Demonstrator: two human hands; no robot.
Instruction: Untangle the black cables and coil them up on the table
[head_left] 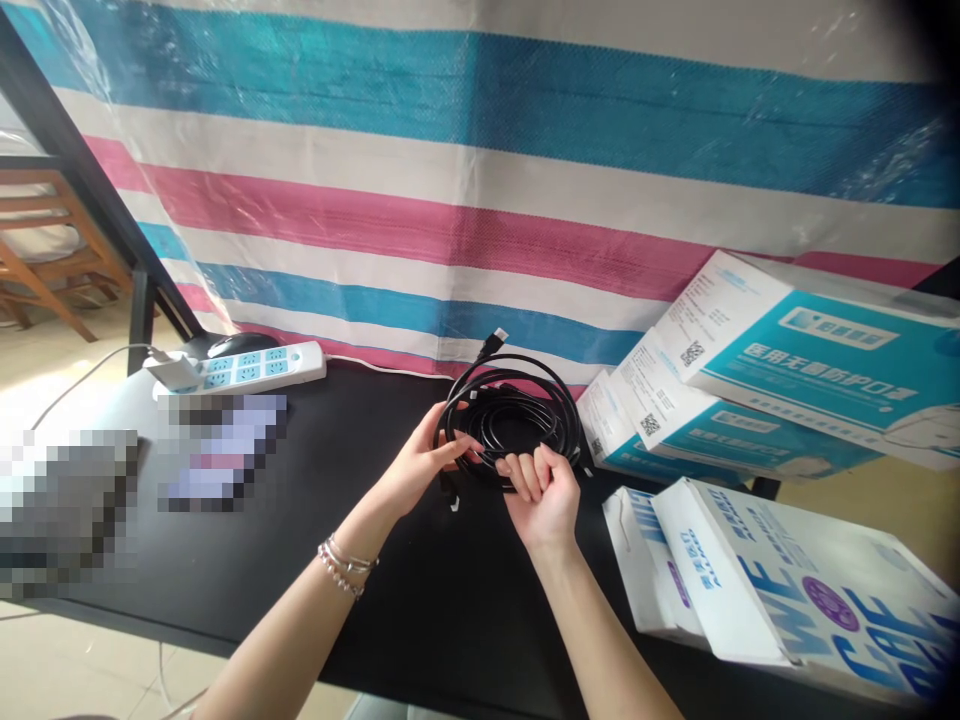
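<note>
Apparently, in the head view, a coiled black HDMI cable (489,425) was being gathered; for the next move, its loops needed to be kept together. Its left side was pinched between thumb and fingers of the left hand (417,465), while a strand at its near edge seemed to be held in the curled right hand (544,492). Between and just beyond both hands, the coil was seen over the black desk (442,610).

Appears as black cable (568,420), wound into several loose, uneven rings. Sits coiled over the black tabletop (435,600), with one metal-tipped connector (493,345) protruding at the far side and another end (449,488) poking out near left.
</note>
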